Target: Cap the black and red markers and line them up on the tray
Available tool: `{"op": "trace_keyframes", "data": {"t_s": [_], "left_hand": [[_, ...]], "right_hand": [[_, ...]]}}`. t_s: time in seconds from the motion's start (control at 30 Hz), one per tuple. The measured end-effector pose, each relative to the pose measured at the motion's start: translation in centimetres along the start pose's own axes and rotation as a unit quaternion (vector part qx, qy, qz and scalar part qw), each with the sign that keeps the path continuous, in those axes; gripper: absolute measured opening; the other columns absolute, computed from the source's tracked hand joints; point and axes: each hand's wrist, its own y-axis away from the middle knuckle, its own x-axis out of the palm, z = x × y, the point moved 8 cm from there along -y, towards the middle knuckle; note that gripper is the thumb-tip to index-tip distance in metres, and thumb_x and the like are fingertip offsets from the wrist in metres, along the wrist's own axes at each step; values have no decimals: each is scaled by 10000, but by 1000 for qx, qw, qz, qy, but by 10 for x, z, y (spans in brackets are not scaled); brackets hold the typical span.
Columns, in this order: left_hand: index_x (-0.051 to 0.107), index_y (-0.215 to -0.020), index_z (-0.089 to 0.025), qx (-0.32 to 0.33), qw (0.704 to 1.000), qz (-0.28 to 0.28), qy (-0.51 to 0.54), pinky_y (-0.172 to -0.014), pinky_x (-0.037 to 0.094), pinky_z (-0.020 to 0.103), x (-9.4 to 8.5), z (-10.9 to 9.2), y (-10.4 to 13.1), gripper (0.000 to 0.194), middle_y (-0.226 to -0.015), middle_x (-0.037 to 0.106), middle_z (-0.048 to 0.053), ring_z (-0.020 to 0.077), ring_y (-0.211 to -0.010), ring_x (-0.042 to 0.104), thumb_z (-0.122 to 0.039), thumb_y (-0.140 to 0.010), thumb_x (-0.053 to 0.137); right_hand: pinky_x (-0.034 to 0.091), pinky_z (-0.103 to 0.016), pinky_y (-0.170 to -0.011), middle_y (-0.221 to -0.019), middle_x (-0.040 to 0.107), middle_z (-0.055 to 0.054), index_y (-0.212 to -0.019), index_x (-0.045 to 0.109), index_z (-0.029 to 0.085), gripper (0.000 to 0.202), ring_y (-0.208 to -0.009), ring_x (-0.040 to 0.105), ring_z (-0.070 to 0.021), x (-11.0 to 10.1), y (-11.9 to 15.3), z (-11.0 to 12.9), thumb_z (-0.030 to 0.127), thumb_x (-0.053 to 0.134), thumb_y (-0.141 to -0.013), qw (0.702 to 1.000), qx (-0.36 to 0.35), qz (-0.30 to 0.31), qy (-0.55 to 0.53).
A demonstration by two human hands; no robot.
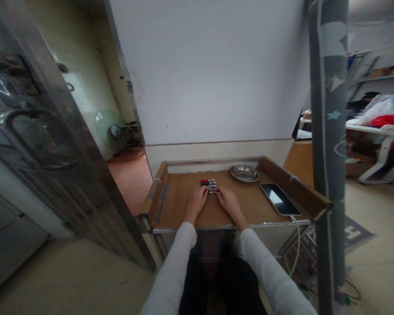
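On the cardboard-lined tray table (184, 177), several small sticks with red or black bodies and shiny metal ends lie side by side in a short row. A red stick (204, 181) is at the far side of the row, with dark ones nearer to me. My left hand (197, 200) has its fingertips closed at the left end of the nearest dark-and-silver stick (210, 191). At that stick's right end, the fingers of my right hand (227, 200) are pinched together. The fingertips partly hide this stick, and its exact kind is too small to make out.
A round metal dish (244, 173) stands at the back right of the table. A phone (280, 199) with a white cable (298, 245) lies near the right edge. Raised cardboard sides border the table. A wrapped grey post (330, 153) rises at right, and a metal door (62, 131) at left.
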Motion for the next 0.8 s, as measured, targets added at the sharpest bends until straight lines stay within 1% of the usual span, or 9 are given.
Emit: {"op": "trace_keyframes", "data": {"t_s": [0.07, 0.17, 0.23, 0.33, 0.43, 0.53, 0.7, 0.77, 0.8], "left_hand": [[602, -943, -204, 7, 999, 18, -36, -873, 402, 338, 2, -2, 0, 154, -981, 631, 41, 179, -951, 538, -175, -886, 462], [619, -975, -216, 11, 997, 40, -71, -874, 381, 357, 3, -4, 1, 147, -1017, 613, 38, 198, -979, 504, -262, -859, 541], [626, -1003, -233, 10, 996, 55, -75, -868, 376, 361, 6, -3, 2, 198, -1018, 593, 36, 204, -978, 488, -328, -835, 578], [650, -940, -239, 7, 995, 65, -70, -860, 369, 359, 8, -2, 2, 180, -979, 572, 34, 206, -968, 476, -362, -822, 592], [641, -872, -215, 1, 997, 45, -60, -859, 361, 357, 6, -1, 1, 150, -973, 575, 38, 206, -970, 476, -345, -832, 580], [612, -879, -206, -8, 998, 28, -49, -864, 351, 350, 3, -1, 1, 116, -968, 605, 34, 198, -964, 489, -303, -854, 554], [596, -911, -215, 4, 998, 39, -47, -837, 350, 337, 1, -6, 0, 92, -962, 648, 25, 196, -932, 508, -274, -856, 553], [594, -920, -216, 6, 998, 33, -52, -831, 352, 337, -1, -6, 0, 94, -974, 652, 22, 199, -936, 508, -272, -857, 551], [592, -923, -216, 3, 998, 25, -55, -832, 353, 340, -2, -5, 0, 95, -981, 652, 21, 200, -939, 507, -270, -860, 546]], "right_hand": [[401, -258, -763, -929, 664, -73, -977, 583, 181, 188, -854, 590, -177, -2, 0, -5, 193, 414, -894, 1000, 29, -5, 4], [389, -251, -753, -938, 662, -83, -990, 577, 171, 199, -860, 588, -177, -2, 1, -11, 178, 404, -893, 997, 70, 1, 27], [380, -258, -740, -923, 661, -94, -984, 581, 167, 199, -843, 587, -182, -2, 3, -15, 165, 409, -884, 994, 94, 4, 55], [372, -273, -725, -895, 661, -105, -968, 588, 168, 207, -824, 583, -194, -5, 5, -16, 142, 407, -870, 991, 106, -3, 86], [371, -281, -728, -877, 661, -104, -944, 595, 179, 216, -819, 576, -199, -9, 6, -11, 124, 405, -859, 992, 90, -16, 91], [377, -280, -730, -867, 659, -95, -952, 597, 188, 223, -813, 573, -196, -11, 6, -7, 128, 403, -860, 993, 71, -19, 87], [411, -304, -760, -894, 663, -103, -959, 595, 177, 221, -847, 585, -214, -7, 4, 1, 175, 388, -881, 997, 36, -1, 70], [433, -317, -783, -941, 663, -99, -1039, 571, 177, 250, -881, 595, -213, -1, 3, 5, 186, 376, -884, 1000, 6, 15, 27], [442, -320, -803, -1001, 655, -97, -1116, 536, 180, 287, -919, 596, -205, 2, 2, 8, 184, 376, -879, 1000, -16, 19, -5]]}}
